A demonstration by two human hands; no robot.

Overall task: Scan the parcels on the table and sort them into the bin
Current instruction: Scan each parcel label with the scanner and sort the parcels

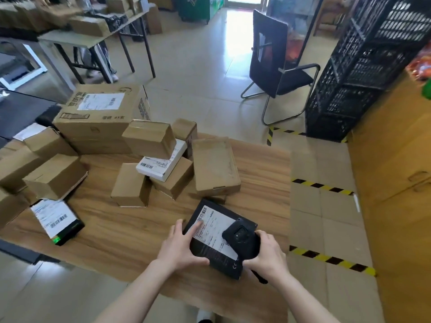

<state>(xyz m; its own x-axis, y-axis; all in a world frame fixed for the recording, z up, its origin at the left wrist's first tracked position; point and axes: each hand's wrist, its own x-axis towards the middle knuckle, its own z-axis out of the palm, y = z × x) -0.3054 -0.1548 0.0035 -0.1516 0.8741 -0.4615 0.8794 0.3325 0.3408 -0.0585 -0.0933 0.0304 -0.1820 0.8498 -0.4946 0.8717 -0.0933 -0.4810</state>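
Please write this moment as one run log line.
step: scanning | left hand: presses flat black box parcel on wooden table | right hand: holds black handheld scanner over its white label

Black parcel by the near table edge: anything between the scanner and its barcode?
Nothing visible covers the barcode at the label's far corner. The left hand's fingers rest on the label just short of it; the scanner, gripped in the right hand, sits over the black parcel's right side.
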